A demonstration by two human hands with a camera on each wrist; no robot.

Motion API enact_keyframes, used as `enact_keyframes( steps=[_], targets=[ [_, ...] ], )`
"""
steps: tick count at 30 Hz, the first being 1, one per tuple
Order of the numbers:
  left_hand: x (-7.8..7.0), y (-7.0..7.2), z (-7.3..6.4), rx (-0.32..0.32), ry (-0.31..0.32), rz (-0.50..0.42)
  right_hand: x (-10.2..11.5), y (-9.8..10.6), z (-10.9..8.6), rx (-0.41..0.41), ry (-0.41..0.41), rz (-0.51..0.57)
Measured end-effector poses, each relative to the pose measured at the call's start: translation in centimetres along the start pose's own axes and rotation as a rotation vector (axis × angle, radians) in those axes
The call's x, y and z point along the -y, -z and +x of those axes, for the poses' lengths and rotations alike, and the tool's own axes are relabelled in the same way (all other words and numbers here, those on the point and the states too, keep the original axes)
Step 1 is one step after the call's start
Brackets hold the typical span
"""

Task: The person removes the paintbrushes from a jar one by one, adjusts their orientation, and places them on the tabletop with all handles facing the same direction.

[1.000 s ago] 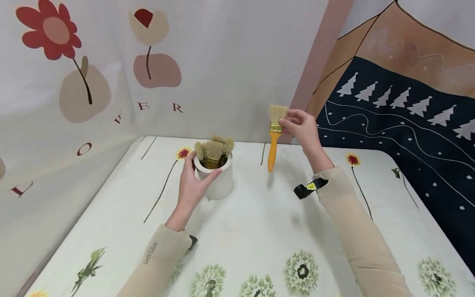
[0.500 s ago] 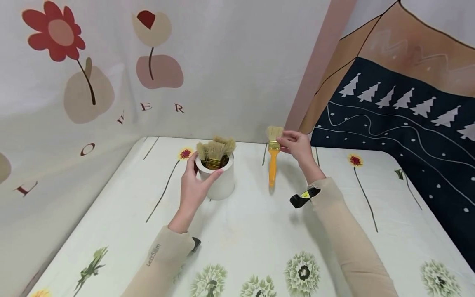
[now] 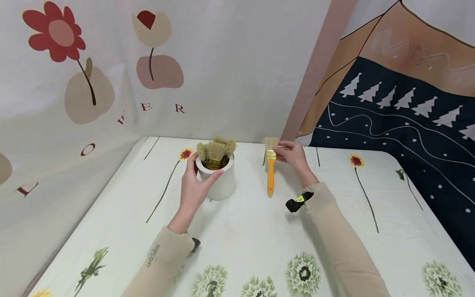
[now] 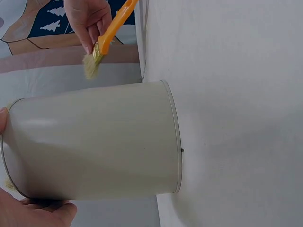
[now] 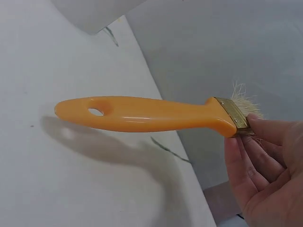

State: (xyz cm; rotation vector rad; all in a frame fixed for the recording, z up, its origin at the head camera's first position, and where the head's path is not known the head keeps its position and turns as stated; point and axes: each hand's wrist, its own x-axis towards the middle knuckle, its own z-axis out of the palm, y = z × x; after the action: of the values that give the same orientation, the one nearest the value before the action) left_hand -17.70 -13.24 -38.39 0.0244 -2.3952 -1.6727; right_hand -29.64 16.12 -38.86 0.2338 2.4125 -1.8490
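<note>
A white cylindrical canister (image 3: 221,187) stands upright on the table, with several paintbrushes (image 3: 214,152) in it, bristles up. My left hand (image 3: 193,185) grips the canister near its rim, thumb in front and fingers round the far left side. To the right, my right hand (image 3: 293,156) pinches a paintbrush (image 3: 271,167) at its brass ferrule. Its bristles point up and its orange handle (image 5: 151,114) hangs down, apart from the canister. In the right wrist view the handle casts a shadow on the cloth; whether its tip touches the table I cannot tell.
The table (image 3: 237,231) wears a white flower-printed cloth. Behind it hangs a pale curtain (image 3: 230,74) close to the back edge, and a dark tree-patterned fabric (image 3: 386,119) hangs at the right.
My right hand has moved down and slightly left, lowering the paintbrush toward the table. My left hand keeps its hold on the canister, which has stayed in place.
</note>
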Motion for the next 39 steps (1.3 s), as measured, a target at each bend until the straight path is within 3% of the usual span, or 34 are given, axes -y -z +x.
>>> enact_keyframes(
  steps=[13, 39],
  targets=[
    [0.0, 0.1, 0.0, 0.004, 0.004, 0.009, -2.7, -0.5, 1.0, 0.009, -0.048, -0.049],
    [0.0, 0.1, 0.0, 0.002, 0.002, 0.005, -4.1, -0.8, 0.9, 0.005, -0.052, -0.164]
  ],
)
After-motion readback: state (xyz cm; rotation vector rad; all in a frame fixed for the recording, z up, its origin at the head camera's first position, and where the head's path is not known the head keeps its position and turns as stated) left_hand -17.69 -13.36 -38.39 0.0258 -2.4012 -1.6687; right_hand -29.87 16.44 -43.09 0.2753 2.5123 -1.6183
